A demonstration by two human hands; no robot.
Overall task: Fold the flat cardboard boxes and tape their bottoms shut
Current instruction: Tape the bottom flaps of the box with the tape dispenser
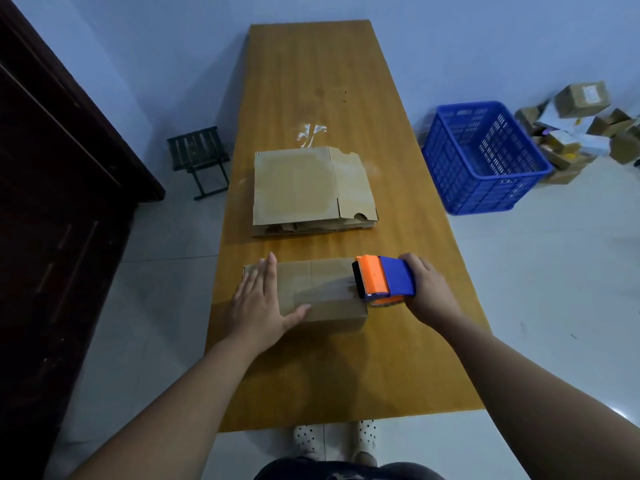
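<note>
Low and oblong near the front of the long orange-brown wooden table point(346, 81): a small folded brown cardboard box point(322, 273), closed flaps upward, long side across the view. Plain and unprinted, slightly scuffed, with faint fold lines over the top face. Along that top, a glossy band of clear tape point(325, 293), from near the thumb of the left hand to the box's right-hand edge.

Left hand point(258, 299) flat on the box's left end, fingers straight and close together, thumb spread along the near top edge; pressing down, gripping nothing.

Right hand point(427, 289) closed around the blue handle of an orange-and-blue plastic tape dispenser point(384, 280). Dispenser held at the box's right end, black toothed blade against the top right edge, just where the tape ends.

Farther along the table, well apart from the box: a stack of flat brown cardboard blanks point(308, 188), top sheet with notched flaps on its right side.

On the floor to the right, a blue slatted plastic crate point(485, 157) beside a heap of small brown parcels point(581, 126). To the left, a small dark slatted stool point(199, 157) and a dark wooden cabinet point(52, 202).
</note>
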